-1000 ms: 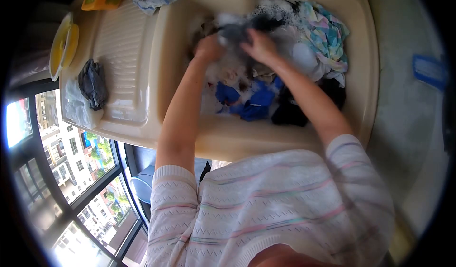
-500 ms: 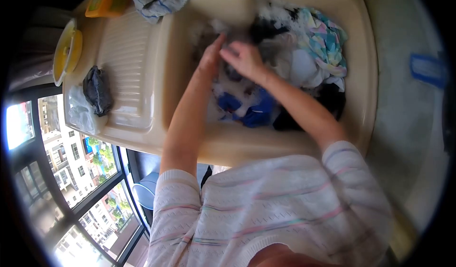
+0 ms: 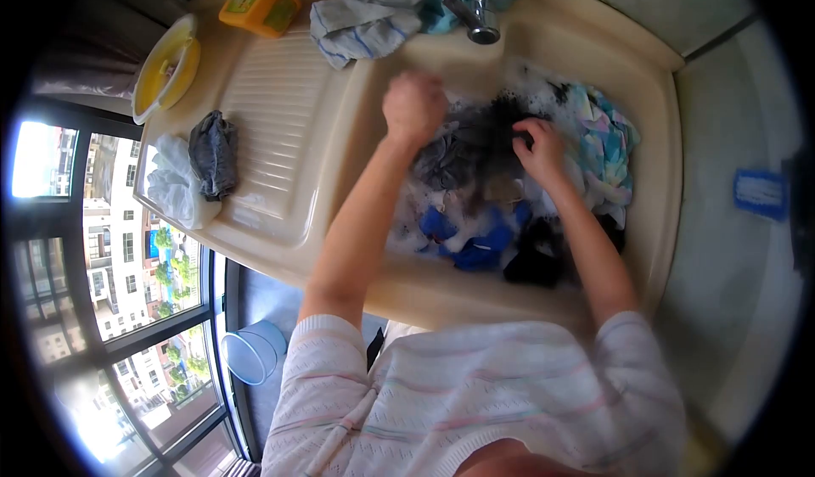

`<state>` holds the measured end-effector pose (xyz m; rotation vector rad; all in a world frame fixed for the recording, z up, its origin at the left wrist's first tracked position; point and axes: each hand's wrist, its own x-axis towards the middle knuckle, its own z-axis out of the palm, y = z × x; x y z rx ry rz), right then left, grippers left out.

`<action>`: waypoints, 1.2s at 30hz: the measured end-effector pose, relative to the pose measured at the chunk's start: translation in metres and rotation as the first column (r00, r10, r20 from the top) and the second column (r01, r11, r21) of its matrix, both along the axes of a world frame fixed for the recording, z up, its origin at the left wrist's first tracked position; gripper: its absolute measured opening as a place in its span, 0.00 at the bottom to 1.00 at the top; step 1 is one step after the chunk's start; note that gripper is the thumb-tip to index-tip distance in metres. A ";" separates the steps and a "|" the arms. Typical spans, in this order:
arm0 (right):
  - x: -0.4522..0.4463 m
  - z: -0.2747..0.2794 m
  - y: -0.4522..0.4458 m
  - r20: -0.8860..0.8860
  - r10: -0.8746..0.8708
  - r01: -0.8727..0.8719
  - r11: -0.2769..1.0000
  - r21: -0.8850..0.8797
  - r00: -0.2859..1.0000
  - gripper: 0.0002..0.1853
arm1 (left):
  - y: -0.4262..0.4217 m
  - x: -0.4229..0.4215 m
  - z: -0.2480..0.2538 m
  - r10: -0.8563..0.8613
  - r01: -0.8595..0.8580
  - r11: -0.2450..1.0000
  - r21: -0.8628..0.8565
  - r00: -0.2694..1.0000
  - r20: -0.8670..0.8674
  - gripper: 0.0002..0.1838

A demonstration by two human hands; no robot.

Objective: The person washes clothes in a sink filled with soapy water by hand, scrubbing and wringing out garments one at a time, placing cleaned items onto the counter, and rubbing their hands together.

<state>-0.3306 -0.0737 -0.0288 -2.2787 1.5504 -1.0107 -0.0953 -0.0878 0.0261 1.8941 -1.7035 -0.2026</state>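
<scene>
Wet clothes soak in foamy water in the beige sink basin (image 3: pixel 666 180). My left hand (image 3: pixel 414 108) is raised over the basin's left side, its fingers curled closed; what they hold, if anything, is hidden. Near the dark cloth at the basin's middle is my right hand (image 3: pixel 540 148), fingers bent, with thumb and fingertips apart. Between the hands lies a grey garment (image 3: pixel 450 159). Below it are a blue garment (image 3: pixel 482 249) and a black one (image 3: pixel 535 260). A pastel patterned garment (image 3: pixel 604 137) rests at the right.
A chrome faucet (image 3: pixel 482 19) stands behind the basin. Left of it are a striped cloth (image 3: pixel 361 29), an orange container (image 3: pixel 261 3) and a yellow basin (image 3: pixel 176 74). A dark grey cloth (image 3: pixel 212 154) lies on the ribbed board. A blue bucket (image 3: pixel 255 351) stands below.
My hands have moved apart, the left one up and away from the clothes, the right one to the right. The view has shifted, showing the faucet and bucket more fully.
</scene>
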 end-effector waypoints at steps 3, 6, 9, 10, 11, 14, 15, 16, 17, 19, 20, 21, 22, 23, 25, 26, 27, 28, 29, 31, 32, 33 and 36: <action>-0.002 0.016 0.011 0.012 0.093 -0.092 0.929 0.359 0.996 0.08 | -0.024 0.037 0.042 0.086 -0.070 0.988 -0.135 0.990 0.115 0.15; 0.005 0.021 0.016 0.175 0.131 -0.197 0.871 0.450 0.976 0.09 | -0.050 0.072 0.037 0.198 -0.151 0.974 -0.171 0.931 0.306 0.19; 0.015 0.018 0.014 0.209 0.151 -0.234 0.853 0.466 0.966 0.10 | -0.064 0.097 0.023 0.171 -0.168 0.985 -0.032 0.966 0.195 0.20; 0.020 0.018 0.013 0.226 0.149 -0.245 0.837 0.489 0.963 0.09 | -0.070 0.102 0.019 0.171 -0.171 0.985 -0.016 0.970 0.172 0.19; 0.026 0.021 0.012 0.257 0.163 -0.278 0.809 0.517 0.952 0.09 | -0.073 0.104 0.019 0.174 -0.176 0.984 0.001 0.974 0.147 0.19; 0.049 0.045 0.004 0.456 0.144 -0.429 0.658 0.618 0.878 0.10 | -0.075 0.108 0.021 0.184 -0.188 0.982 0.020 0.974 0.132 0.17; 0.062 0.058 -0.003 0.580 0.077 -0.517 0.560 0.648 0.811 0.10 | -0.075 0.108 0.022 0.184 -0.189 0.982 0.021 0.973 0.137 0.17; 0.075 0.071 -0.010 0.681 -0.011 -0.602 0.457 0.655 0.732 0.10 | -0.077 0.110 0.022 0.200 -0.205 0.978 0.035 0.973 0.117 0.16; 0.089 0.086 -0.019 0.721 -0.029 -0.656 0.392 0.645 0.692 0.11 | -0.078 0.112 0.022 0.214 -0.220 0.974 0.050 0.972 0.097 0.16; 0.119 0.109 -0.046 0.815 -0.075 -0.771 0.283 0.570 0.575 0.13 | -0.080 0.114 0.023 0.229 -0.236 0.969 0.070 0.969 0.092 0.16; 0.135 0.114 -0.062 0.862 -0.103 -0.829 0.239 0.505 0.496 0.13 | -0.080 0.113 0.023 0.233 -0.242 0.967 0.076 0.967 0.104 0.15; 0.153 0.113 -0.082 0.916 -0.111 -0.896 0.191 0.401 0.386 0.13 | -0.080 0.113 0.021 0.239 -0.249 0.965 0.082 0.964 0.116 0.14; 0.170 0.111 -0.104 0.954 -0.128 -0.947 0.143 0.288 0.271 0.14 | -0.079 0.111 0.022 0.253 -0.259 0.965 0.040 0.961 0.108 0.14; 0.189 0.106 -0.128 0.967 -0.179 -0.973 0.112 0.203 0.181 0.14 | -0.076 0.107 0.023 0.267 -0.268 0.963 0.002 0.959 0.099 0.13; 0.221 0.091 -0.163 0.957 -0.267 -0.973 0.168 0.159 0.111 0.15 | -0.079 0.109 0.015 0.270 -0.264 0.961 -0.082 0.959 0.085 0.13; 0.236 0.083 -0.175 0.946 -0.297 -0.946 0.249 0.206 0.127 0.15 | -0.083 0.112 0.007 0.260 -0.248 0.960 -0.132 0.962 0.079 0.12; 0.249 0.071 -0.187 0.933 -0.330 -0.910 0.327 0.254 0.142 0.15 | -0.082 0.114 0.007 0.248 -0.232 0.956 -0.180 0.966 0.075 0.12; 0.255 0.060 -0.197 0.925 -0.347 -0.897 0.342 0.281 0.157 0.15 | -0.083 0.113 0.007 0.248 -0.231 0.963 -0.142 0.962 0.115 0.12; 0.256 0.047 -0.213 0.917 -0.360 -0.883 0.354 0.307 0.174 0.15 | -0.085 0.114 0.007 0.237 -0.220 0.963 -0.154 0.967 0.096 0.13; 0.265 0.046 -0.223 0.917 -0.228 -0.819 0.416 0.395 0.327 0.15 | -0.086 0.115 0.005 0.228 -0.215 0.962 -0.171 0.972 0.056 0.14; 0.274 0.050 -0.230 0.826 -0.259 -0.681 0.470 0.561 0.501 0.15 | -0.086 0.115 0.008 0.225 -0.222 0.967 -0.124 0.974 0.008 0.15; 0.282 0.053 -0.224 0.782 -0.199 -0.553 0.605 0.572 0.591 0.15 | -0.086 0.117 0.013 0.227 -0.229 0.970 -0.086 0.973 -0.036 0.16; 0.286 0.052 -0.217 0.191 0.113 -0.100 0.992 -0.077 0.975 0.11 | -0.085 0.133 0.019 0.181 -0.182 0.983 0.003 0.976 -0.120 0.20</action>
